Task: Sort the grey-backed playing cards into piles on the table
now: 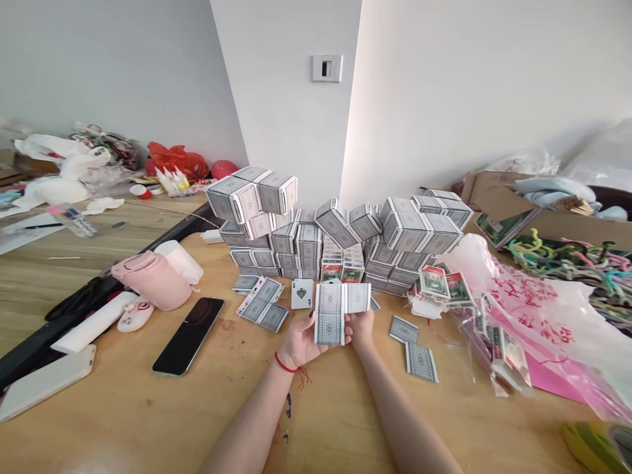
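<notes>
My left hand [297, 340], with a red string bracelet at the wrist, grips a folded playing-card piece [330, 316] with a grey patterned back. Behind it and to its right, my right hand [363, 327] is closed around a playing card [359, 297], which touches or overlaps the left piece. Part of the right fingers is hidden. Just beyond the hands lies an ace of spades [302, 293], face up. Loose cards [264, 304] lie to the left, and two patterned cards [421, 362] to the right. Box-like blocks of folded cards [257, 197] stand stacked behind.
A black phone [188, 336], pink cup [152, 280] and white power bank [49, 382] lie left. On the right are card boxes [444, 286], a plastic bag [538, 309], pipe cleaners [567, 263] and a tape roll [600, 447]. More card blocks [419, 224] rise at the back.
</notes>
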Demonstrator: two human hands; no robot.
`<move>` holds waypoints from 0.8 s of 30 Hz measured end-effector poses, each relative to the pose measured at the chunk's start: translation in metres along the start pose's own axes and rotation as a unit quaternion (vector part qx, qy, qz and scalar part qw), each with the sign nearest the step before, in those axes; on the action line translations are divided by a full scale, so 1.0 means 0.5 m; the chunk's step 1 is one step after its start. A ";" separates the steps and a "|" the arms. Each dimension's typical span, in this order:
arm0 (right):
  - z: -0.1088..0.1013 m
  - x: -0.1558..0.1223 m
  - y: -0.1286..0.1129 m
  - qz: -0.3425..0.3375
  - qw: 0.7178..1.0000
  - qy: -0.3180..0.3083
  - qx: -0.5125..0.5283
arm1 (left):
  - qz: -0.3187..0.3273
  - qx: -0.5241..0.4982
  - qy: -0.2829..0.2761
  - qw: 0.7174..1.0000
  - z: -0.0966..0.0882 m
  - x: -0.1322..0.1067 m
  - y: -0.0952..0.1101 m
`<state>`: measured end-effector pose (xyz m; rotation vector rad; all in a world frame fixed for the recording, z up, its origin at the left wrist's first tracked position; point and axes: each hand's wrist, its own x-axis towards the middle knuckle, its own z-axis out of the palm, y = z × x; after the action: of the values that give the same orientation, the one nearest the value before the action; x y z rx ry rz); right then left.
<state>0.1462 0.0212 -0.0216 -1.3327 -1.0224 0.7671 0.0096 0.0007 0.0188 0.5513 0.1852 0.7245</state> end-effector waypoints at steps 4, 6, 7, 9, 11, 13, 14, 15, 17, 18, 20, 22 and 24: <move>-0.028 0.006 0.000 -0.003 0.998 0.052 0.034 | 0.012 -0.006 0.027 1.000 0.011 0.004 0.003; -0.037 0.006 0.001 0.013 0.997 0.045 0.066 | 0.021 -0.009 0.049 0.999 0.009 0.006 0.003; -0.041 0.006 0.001 0.025 0.995 0.043 0.089 | 0.029 -0.012 0.061 0.998 0.006 0.007 0.003; -0.047 0.005 0.002 0.049 0.988 0.044 0.137 | 0.051 -0.019 0.088 0.995 0.000 0.009 0.002; -0.054 0.003 0.003 0.064 0.983 0.054 0.163 | 0.074 -0.022 0.110 0.991 -0.005 0.009 0.001; -0.060 0.001 0.006 0.057 0.984 0.071 0.150 | 0.091 -0.008 0.121 0.988 -0.006 0.009 0.001; -0.062 -0.001 0.007 0.047 0.986 0.084 0.136 | 0.095 0.005 0.122 0.988 -0.005 0.009 0.001; -0.065 -0.003 0.009 0.036 0.987 0.097 0.122 | 0.097 0.019 0.123 0.987 -0.004 0.009 0.001; -0.071 -0.008 0.012 0.024 0.986 0.120 0.111 | 0.101 0.047 0.132 0.985 -0.003 0.009 0.000; -0.074 -0.010 0.012 0.025 0.984 0.129 0.118 | 0.103 0.058 0.142 0.983 -0.003 0.009 -0.001; -0.081 -0.014 0.011 0.044 0.978 0.136 0.150 | 0.110 0.077 0.167 0.977 -0.005 0.010 0.000; -0.089 -0.017 0.006 0.074 0.971 0.125 0.192 | 0.112 0.095 0.191 0.970 -0.008 0.010 0.002; -0.096 -0.020 -0.003 0.101 0.963 0.103 0.228 | 0.109 0.117 0.209 0.965 -0.010 0.011 0.006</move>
<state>0.1862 -0.0074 -0.0191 -1.0938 -0.5064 0.9288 0.0101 0.0082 0.0163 0.6445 0.6174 1.0379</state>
